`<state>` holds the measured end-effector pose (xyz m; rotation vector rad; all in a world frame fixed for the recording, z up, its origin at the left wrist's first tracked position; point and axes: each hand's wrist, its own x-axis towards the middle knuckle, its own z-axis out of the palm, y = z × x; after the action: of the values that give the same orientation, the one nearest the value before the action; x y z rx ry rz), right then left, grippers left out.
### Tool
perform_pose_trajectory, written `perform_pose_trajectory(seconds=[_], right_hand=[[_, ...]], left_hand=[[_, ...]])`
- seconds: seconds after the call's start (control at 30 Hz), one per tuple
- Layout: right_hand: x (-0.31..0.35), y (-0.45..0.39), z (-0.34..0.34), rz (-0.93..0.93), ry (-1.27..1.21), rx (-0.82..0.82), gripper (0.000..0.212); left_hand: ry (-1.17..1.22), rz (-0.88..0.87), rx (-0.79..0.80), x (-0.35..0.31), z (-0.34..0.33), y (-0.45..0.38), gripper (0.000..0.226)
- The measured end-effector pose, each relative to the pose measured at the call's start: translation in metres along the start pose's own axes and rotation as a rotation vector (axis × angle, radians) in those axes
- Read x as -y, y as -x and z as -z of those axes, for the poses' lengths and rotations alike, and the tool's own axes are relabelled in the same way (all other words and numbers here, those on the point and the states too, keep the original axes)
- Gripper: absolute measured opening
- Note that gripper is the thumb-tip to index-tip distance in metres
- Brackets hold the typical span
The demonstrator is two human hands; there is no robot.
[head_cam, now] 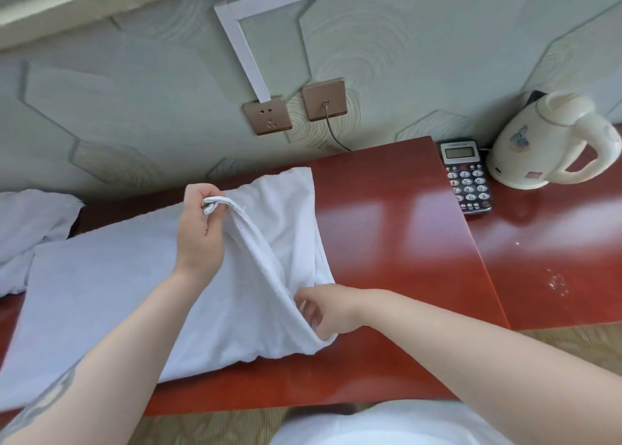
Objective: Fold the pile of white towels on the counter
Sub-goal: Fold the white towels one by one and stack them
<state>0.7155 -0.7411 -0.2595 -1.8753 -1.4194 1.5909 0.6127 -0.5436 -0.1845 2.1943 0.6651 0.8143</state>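
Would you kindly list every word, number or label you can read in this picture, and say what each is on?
"1" to "9" and "0": white digits on the round keys of the black desk phone.
Brand line above the phone's screen: too blurred to read.
Sticker on the cream kettle: a picture, no legible text.
Red label near the kettle's base: too small to read.
Wall socket: no text.

- Your one head camera looked forward and steeply down, close over the red counter (387,209).
- The wall stood just behind that counter.
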Motion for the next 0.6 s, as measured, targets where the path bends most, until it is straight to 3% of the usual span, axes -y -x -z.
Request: perform_pose_trajectory(seconds=[0.03,0.07,0.13,0.33,0.43,0.5,0.6], right_hand=[[0.004,-0.004,-0.006,0.004,0.077,-0.037,0.017],[0.006,-0.007,-0.012,-0.003,0.148,-0.089,0.011],[0.007,-0.009,-0.023,-0.016,0.18,-0.178,0.022],[-0.009,0.01,-0.034,0.145,-0.149,-0.43,0.024],[-0.006,0.011,-0.032,0.113,-0.307,-0.549,0.022],[-0.004,0.009,-0.028,0.086,-0.324,-0.502,0.021],[0.001,0.01,-0.022,0.118,-0.286,-0.282,0.031]], left_hand=[[-0.003,-0.032,-0.042,-0.003,0.001,0.002,0.032],[-0.008,-0.063,-0.075,-0.005,0.002,0.002,0.034],[-0.025,-0.099,-0.11,-0.007,0.004,0.004,0.037],[-0.016,-0.048,-0.212,-0.002,0.014,0.002,0.031],[0.04,-0.05,-0.257,-0.005,0.013,0.002,0.03],[0.057,-0.077,-0.359,-0.01,0.013,0.001,0.032],[0.138,-0.126,-0.552,-0.015,0.019,-0.004,0.034]])
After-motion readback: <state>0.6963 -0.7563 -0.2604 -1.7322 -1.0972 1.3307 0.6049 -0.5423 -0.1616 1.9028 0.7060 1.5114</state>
